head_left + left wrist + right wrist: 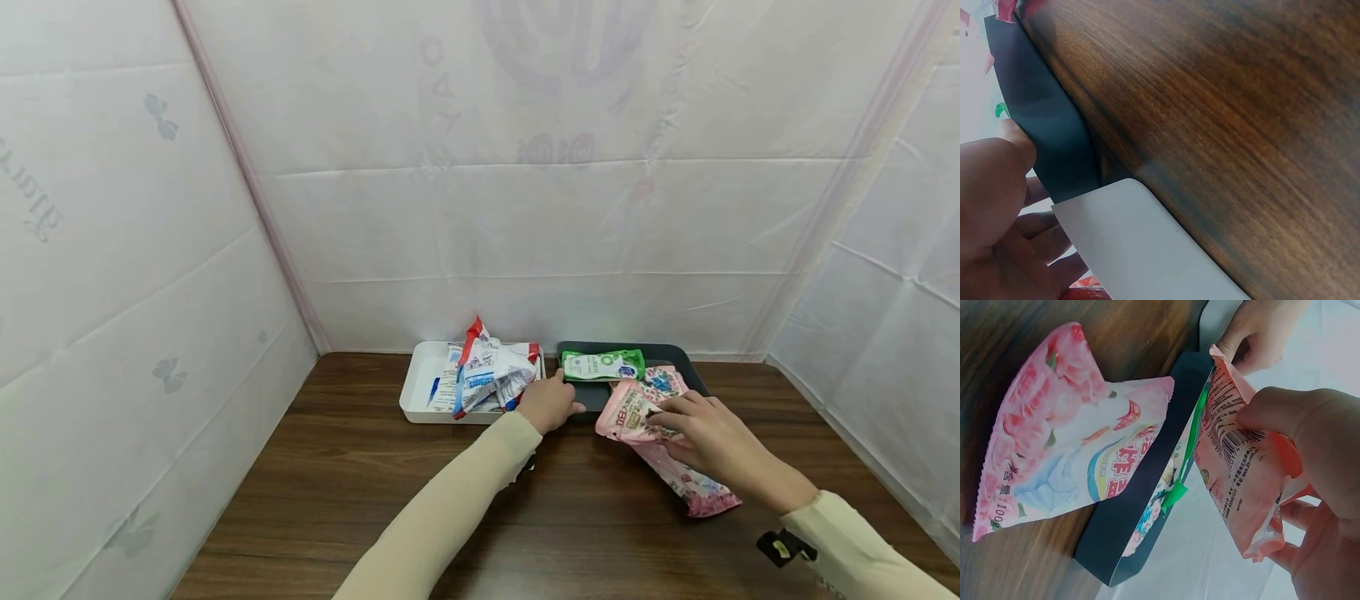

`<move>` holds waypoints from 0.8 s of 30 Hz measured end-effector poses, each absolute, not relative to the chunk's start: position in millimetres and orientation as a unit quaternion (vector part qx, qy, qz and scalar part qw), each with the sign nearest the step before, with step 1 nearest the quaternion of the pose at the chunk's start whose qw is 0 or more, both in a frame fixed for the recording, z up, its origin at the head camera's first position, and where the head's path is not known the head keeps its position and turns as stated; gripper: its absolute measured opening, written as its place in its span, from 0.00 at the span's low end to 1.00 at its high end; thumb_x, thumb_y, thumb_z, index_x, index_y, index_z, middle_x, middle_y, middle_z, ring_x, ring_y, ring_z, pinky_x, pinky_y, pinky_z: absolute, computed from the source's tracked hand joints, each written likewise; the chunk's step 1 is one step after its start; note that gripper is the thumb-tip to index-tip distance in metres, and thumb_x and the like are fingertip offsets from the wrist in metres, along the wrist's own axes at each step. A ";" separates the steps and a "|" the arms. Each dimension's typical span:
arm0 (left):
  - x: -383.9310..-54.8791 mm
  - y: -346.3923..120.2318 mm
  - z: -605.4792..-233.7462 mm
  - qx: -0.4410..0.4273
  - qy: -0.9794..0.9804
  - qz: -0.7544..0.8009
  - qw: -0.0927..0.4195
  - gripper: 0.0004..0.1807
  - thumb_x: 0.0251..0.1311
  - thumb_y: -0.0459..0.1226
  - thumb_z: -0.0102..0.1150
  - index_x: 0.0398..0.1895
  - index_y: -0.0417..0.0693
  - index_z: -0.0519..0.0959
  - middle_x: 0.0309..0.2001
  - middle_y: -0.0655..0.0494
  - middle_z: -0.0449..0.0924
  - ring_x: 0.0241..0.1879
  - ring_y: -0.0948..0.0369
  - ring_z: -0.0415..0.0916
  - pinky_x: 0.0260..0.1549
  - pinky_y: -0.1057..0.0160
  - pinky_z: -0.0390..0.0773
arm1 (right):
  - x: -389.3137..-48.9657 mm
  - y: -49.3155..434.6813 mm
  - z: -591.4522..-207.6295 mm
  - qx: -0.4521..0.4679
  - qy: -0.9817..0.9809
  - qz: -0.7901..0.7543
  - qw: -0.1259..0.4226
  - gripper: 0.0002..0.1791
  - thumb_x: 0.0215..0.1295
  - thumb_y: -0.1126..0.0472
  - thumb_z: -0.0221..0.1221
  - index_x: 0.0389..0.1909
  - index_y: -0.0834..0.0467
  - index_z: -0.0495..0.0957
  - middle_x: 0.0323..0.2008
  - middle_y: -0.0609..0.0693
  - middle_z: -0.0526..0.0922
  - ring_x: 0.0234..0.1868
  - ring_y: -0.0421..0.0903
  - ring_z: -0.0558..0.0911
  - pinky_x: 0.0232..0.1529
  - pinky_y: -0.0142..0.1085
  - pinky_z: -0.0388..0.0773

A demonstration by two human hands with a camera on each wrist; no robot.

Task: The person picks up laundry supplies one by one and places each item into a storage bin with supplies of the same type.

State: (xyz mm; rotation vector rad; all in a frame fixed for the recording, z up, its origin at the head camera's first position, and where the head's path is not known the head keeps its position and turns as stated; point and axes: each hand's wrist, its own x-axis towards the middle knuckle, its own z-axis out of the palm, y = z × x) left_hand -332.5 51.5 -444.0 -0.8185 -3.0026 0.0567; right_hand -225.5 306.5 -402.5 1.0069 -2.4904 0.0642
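Observation:
My right hand (708, 433) grips a pink snack bag (1235, 462) between thumb and fingers over the dark tray (585, 402); its barcode side shows in the right wrist view. Below it, a rose-printed pink bag (1060, 437) overlaps the tray's near wall, on the table side. In the head view, my left hand (547, 404) is where the dark tray meets the white tray (415, 392). Its thumb (1019, 140) rests at the dark rim, and its other fingers lie loosely spread, partly hidden behind the tray walls.
White, red and blue packets (491, 371) are piled in the white tray. A green packet (603, 365) lies along the back of the dark tray, near another pink floral packet (663, 379). Both trays stand on the wooden table (360, 475) close to the white sheet wall (465, 217).

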 end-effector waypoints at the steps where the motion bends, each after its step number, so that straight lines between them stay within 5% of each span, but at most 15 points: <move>1: -332.3 51.4 -443.9 -0.263 -0.965 0.019 0.014 0.25 0.74 0.58 0.52 0.55 0.53 0.87 0.72 0.43 0.70 0.48 0.56 0.86 0.40 0.57 0.85 | -226.0 306.9 -402.2 0.364 -0.904 0.024 0.224 0.22 0.46 0.62 0.80 0.45 0.50 0.88 0.44 0.47 0.84 0.44 0.49 0.80 0.39 0.49 0.75; 19: -331.2 52.6 -442.0 -0.257 -0.966 0.029 0.008 0.26 0.74 0.59 0.50 0.54 0.53 0.88 0.72 0.46 0.70 0.47 0.58 0.85 0.41 0.59 0.85 | -239.0 313.2 -400.8 0.366 -0.897 0.048 0.245 0.25 0.46 0.63 0.79 0.50 0.55 0.87 0.44 0.48 0.84 0.41 0.48 0.77 0.36 0.44 0.71; 24: -329.1 51.9 -439.3 -0.257 -0.966 0.028 0.006 0.26 0.74 0.59 0.50 0.54 0.53 0.88 0.73 0.45 0.70 0.47 0.58 0.85 0.41 0.59 0.85 | -245.0 315.6 -402.5 0.366 -0.895 0.060 0.249 0.19 0.72 0.44 0.63 0.50 0.54 0.87 0.45 0.48 0.84 0.43 0.49 0.77 0.37 0.46 0.71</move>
